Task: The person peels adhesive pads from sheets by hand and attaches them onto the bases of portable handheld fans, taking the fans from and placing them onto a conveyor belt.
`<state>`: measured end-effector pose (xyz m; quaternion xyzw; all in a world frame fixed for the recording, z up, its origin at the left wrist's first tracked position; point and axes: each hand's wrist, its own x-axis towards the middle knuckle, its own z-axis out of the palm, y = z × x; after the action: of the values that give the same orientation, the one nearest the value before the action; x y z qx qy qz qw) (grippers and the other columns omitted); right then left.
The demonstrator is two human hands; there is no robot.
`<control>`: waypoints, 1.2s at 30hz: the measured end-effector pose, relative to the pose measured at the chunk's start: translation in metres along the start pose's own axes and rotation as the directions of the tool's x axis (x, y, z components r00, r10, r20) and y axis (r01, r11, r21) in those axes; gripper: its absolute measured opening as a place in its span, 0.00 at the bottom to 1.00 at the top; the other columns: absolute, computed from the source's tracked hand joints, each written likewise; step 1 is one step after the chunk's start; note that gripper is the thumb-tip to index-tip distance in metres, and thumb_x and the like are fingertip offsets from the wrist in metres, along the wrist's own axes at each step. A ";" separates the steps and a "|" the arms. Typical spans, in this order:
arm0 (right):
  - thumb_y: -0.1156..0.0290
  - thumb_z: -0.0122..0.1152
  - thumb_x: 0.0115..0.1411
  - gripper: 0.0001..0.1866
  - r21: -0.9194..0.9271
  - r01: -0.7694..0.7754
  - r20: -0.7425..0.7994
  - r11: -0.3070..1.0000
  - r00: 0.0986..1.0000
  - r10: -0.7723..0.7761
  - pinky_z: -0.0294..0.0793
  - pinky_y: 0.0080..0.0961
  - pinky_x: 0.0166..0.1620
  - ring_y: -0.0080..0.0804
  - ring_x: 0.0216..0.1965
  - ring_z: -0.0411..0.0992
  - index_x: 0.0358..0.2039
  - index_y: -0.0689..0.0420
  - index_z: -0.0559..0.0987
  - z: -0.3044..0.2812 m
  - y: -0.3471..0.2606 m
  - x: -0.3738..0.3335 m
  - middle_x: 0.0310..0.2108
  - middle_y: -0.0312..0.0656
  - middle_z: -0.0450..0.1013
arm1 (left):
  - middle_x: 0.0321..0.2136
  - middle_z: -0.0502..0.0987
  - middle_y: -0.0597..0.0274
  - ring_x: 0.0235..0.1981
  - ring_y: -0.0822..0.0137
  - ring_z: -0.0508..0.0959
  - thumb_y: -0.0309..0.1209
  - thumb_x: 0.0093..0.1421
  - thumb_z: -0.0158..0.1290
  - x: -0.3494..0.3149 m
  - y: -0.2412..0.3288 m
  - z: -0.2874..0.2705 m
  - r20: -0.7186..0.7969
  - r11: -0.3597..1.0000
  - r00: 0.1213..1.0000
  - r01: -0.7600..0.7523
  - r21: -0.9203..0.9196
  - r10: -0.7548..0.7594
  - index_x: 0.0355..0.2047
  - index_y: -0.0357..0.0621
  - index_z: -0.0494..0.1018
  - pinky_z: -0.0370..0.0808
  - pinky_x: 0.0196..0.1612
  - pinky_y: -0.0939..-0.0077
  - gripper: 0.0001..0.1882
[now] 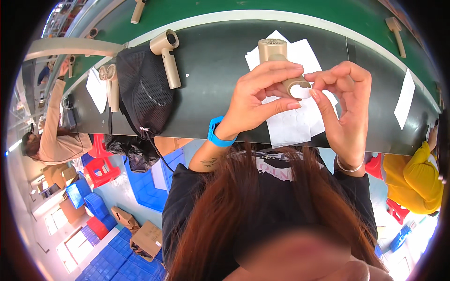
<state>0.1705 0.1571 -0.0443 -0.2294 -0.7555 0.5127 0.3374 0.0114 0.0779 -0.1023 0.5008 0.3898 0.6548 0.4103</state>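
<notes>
Head view: the left hand (255,96) is curled around the handle of a gold dryer (273,48), which is held over loose papers (291,125). On the dryer's right, the right hand (348,93) has thumb and forefinger drawn close together at the handle's open end; whether they pinch anything small, I cannot tell.

Left of the dryer, a black mesh bag (146,91) takes up much of the table (213,63), with a second dryer (167,61) lying against its right side. Farther left are a pair of dryers (111,86) and a white sheet (96,91). Well to the dryer's right lies another sheet (404,99), and past that a co-worker in yellow (415,175) sits at the table.

Beyond the dryer, a pale rail (276,15) bounds the far edge. On its near side, the table's edge runs close to the wearer's chest. For moving, black tabletop stretches sideways from the dryer: leftward to the second dryer, rightward to the lone sheet.
</notes>
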 end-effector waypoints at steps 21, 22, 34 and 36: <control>0.89 0.53 0.55 0.20 -0.085 -0.038 0.021 0.996 0.999 0.040 0.72 0.24 0.45 0.29 0.41 0.71 0.46 0.62 0.60 -0.003 -0.005 0.002 0.35 0.42 0.67 | 0.53 0.65 0.49 0.53 0.58 0.69 0.17 0.53 0.56 -0.001 0.001 0.000 0.021 0.998 0.998 0.063 -0.031 -0.063 0.50 0.32 0.69 0.79 0.49 0.64 0.22; 0.89 0.53 0.55 0.20 -0.091 -0.032 0.026 0.995 0.999 0.034 0.72 0.24 0.45 0.29 0.41 0.71 0.46 0.62 0.60 -0.004 -0.005 0.002 0.35 0.42 0.67 | 0.53 0.65 0.49 0.53 0.58 0.69 0.17 0.53 0.56 0.000 0.001 0.000 0.025 0.997 0.998 0.065 -0.032 -0.064 0.50 0.32 0.69 0.79 0.49 0.64 0.22; 0.89 0.55 0.53 0.20 -0.140 -0.026 -0.002 0.990 1.000 0.026 0.73 0.24 0.43 0.28 0.37 0.72 0.44 0.61 0.62 -0.002 -0.009 0.002 0.31 0.41 0.68 | 0.52 0.65 0.47 0.53 0.55 0.70 0.13 0.52 0.55 0.000 0.002 0.005 0.009 0.996 0.998 0.058 -0.065 -0.057 0.48 0.29 0.69 0.79 0.49 0.62 0.21; 0.89 0.55 0.52 0.20 -0.155 -0.017 -0.006 0.988 1.000 0.017 0.73 0.24 0.42 0.27 0.36 0.72 0.44 0.61 0.63 -0.002 -0.010 0.001 0.31 0.41 0.68 | 0.50 0.68 0.54 0.45 0.64 0.76 0.13 0.50 0.57 -0.001 0.001 0.008 -0.050 0.996 0.997 0.060 -0.071 -0.064 0.47 0.34 0.72 0.80 0.45 0.74 0.22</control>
<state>0.1712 0.1559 -0.0343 -0.2627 -0.7903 0.4545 0.3160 0.0188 0.0775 -0.1001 0.4566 0.3927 0.6678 0.4375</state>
